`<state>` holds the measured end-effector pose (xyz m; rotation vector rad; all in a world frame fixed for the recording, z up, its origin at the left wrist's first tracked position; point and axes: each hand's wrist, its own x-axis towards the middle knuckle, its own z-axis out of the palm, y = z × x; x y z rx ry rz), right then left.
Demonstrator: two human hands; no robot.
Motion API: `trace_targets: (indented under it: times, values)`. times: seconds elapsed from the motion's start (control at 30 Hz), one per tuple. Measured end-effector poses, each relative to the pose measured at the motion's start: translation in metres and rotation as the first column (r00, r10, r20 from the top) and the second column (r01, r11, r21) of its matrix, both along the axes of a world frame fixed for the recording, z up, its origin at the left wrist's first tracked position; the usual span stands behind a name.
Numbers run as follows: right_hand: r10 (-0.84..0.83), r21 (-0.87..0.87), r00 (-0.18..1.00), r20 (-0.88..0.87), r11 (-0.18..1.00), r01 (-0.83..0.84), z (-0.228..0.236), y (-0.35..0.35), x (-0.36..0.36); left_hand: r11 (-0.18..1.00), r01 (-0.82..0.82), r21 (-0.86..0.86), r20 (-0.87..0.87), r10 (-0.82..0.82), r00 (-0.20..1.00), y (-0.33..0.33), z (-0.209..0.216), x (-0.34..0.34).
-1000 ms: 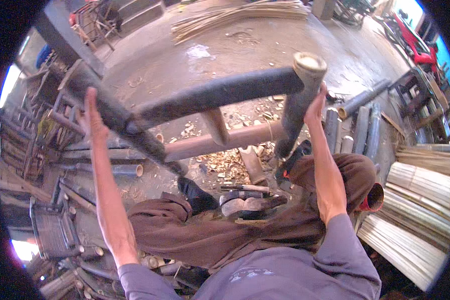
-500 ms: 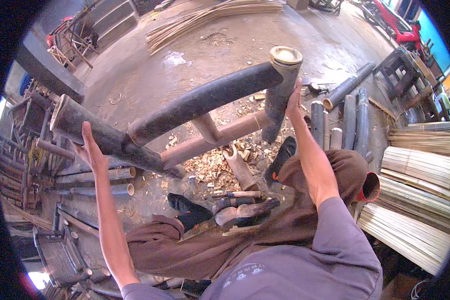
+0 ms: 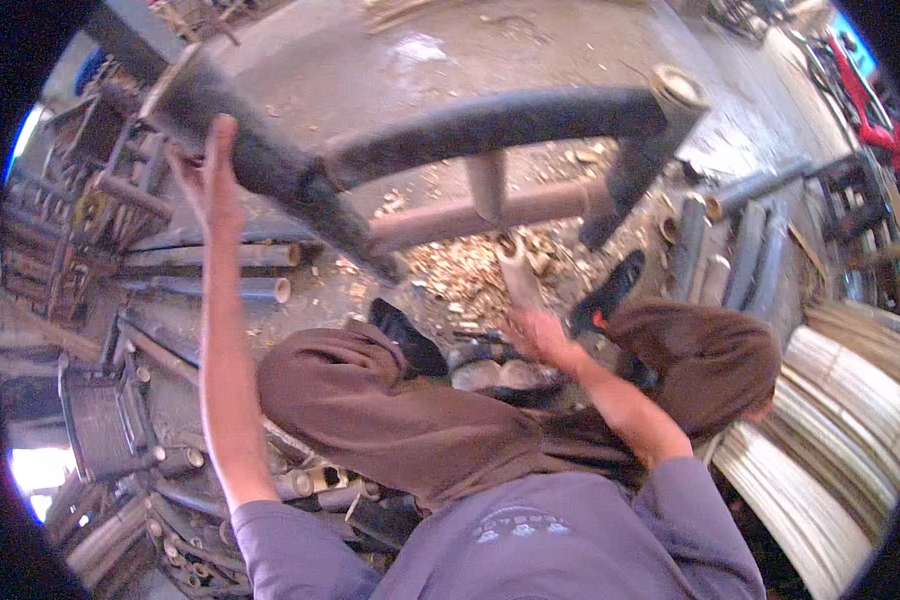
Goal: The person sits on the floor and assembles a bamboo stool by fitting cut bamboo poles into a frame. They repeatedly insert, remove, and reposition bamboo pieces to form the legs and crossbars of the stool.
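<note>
A dark bamboo frame point(image 3: 490, 120) stands in front of me: two thick posts joined by a curved black upper rail, a brown lower rail and a short upright between them. My left hand point(image 3: 212, 185) grips the left post, thumb up along its near side, fingers partly hidden behind it. My right hand point(image 3: 538, 335) is low between my legs, at the lower end of a short pale bamboo piece point(image 3: 518, 275) with a hollow top. Motion smears its fingers, so whether they hold anything does not show. Dark, rounded pieces point(image 3: 485, 373) lie just beside it.
Wood chips point(image 3: 460, 265) cover the floor under the frame. Bamboo poles lie at left point(image 3: 230, 255) and right point(image 3: 750, 255). Pale split strips point(image 3: 820, 440) are stacked at my right. Bamboo furniture point(image 3: 100, 420) stands on the left, a red motorbike point(image 3: 855, 95) far right.
My right hand has let go of the frame's right post and come down to the floor between my legs. My left hand keeps its grip. The view has shifted.
</note>
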<state>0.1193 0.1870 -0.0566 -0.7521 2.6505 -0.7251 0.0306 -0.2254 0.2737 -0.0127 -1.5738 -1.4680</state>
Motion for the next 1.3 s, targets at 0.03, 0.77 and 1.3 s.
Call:
trace_targets:
  times: [0.03,0.77,1.3]
  values:
    - [0.059,0.022,0.996,0.060,0.998,-0.061,-0.006,-0.001,0.016,1.000,0.013,-0.018,0.016,-0.013,1.000,0.004,0.005,0.005]
    - [0.269,0.250,0.958,0.094,0.926,-0.284,0.139,0.053,0.039,0.999,-0.050,-0.006,0.092,0.051,0.994,-0.012,0.014,-0.006]
    - [-0.898,-0.720,0.398,0.185,0.152,0.677,0.291,0.299,-0.182,0.997,-0.059,-0.057,0.039,0.061,0.997,0.021,0.048,-0.008]
